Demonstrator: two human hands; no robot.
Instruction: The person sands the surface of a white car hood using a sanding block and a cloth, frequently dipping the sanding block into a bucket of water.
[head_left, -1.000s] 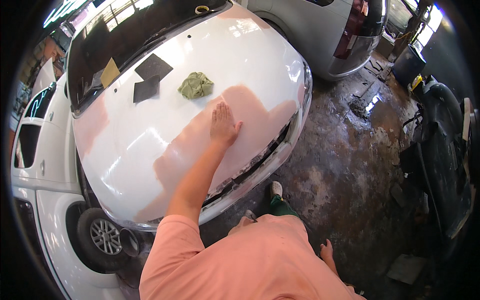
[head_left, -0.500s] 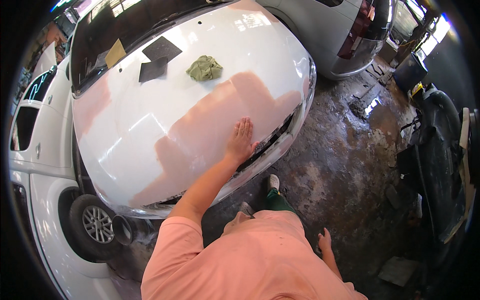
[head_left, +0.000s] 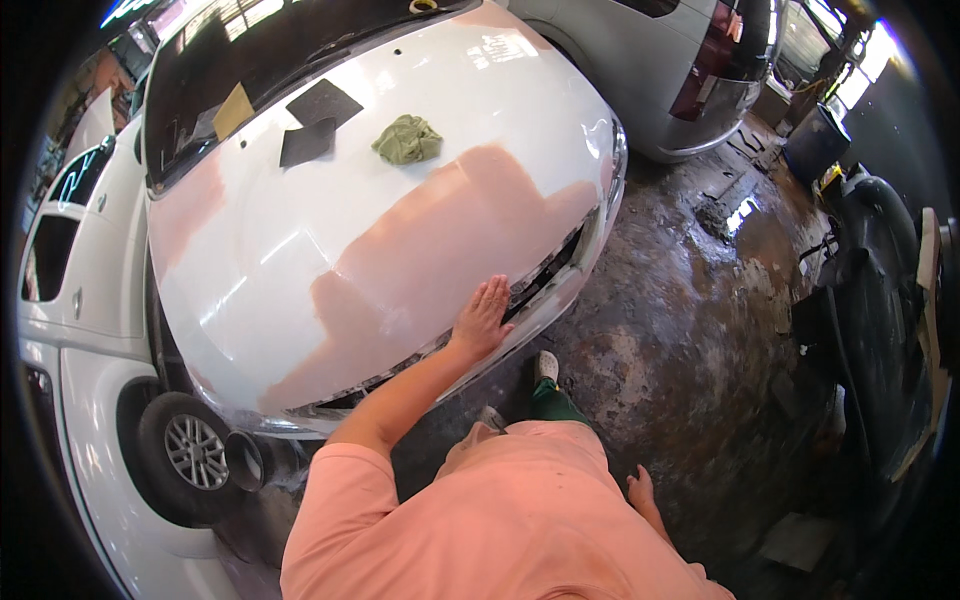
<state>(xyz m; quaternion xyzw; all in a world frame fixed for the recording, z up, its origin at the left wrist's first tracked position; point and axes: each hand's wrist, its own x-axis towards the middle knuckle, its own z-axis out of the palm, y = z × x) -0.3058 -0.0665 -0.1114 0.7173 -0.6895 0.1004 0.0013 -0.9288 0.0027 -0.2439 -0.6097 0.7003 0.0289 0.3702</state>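
Meanwhile the left hand (head_left: 483, 318) lay flat, fingers together and outstretched, on the front edge of the white car hood (head_left: 300, 250), resting on its broad pinkish patch (head_left: 440, 250). It gripped nothing. Well beyond that hand, farther up the hood, sat a crumpled green rag (head_left: 407, 139), and to the rag's left lay two dark sanding sheets (head_left: 312, 125). The right hand (head_left: 640, 492) hung loose and empty by the person's side, above the wet concrete floor (head_left: 680, 350).
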